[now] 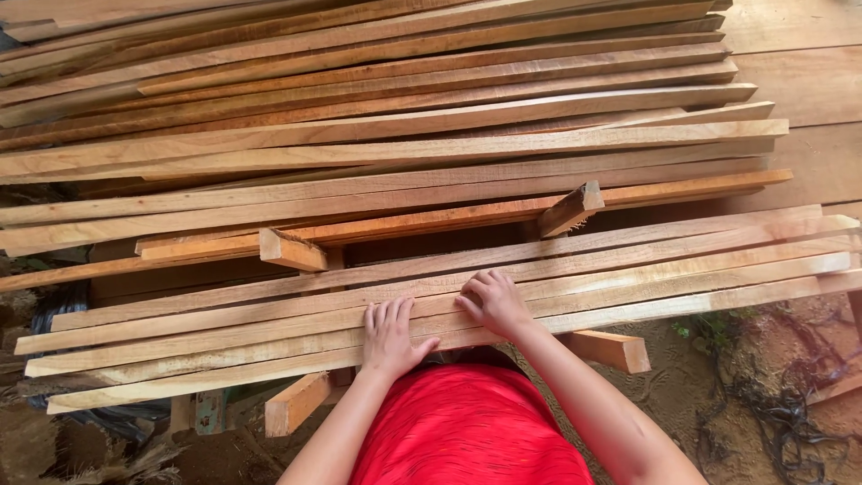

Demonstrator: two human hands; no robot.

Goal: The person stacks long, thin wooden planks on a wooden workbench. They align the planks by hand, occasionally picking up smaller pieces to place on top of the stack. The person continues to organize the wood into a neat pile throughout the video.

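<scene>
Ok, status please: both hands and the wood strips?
Left hand flat on near wood strips, fingers spread. Right hand curled over the same strips. Short crosspieces lie further back, clear of hands.

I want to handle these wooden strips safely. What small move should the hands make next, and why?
Probably curl the fingers around the nearest strip before lifting. The left hand and right hand only lie flat on it, near the middle, gripping nothing.

Both hands (440, 319) flat on wooden slats (539, 287)
</scene>
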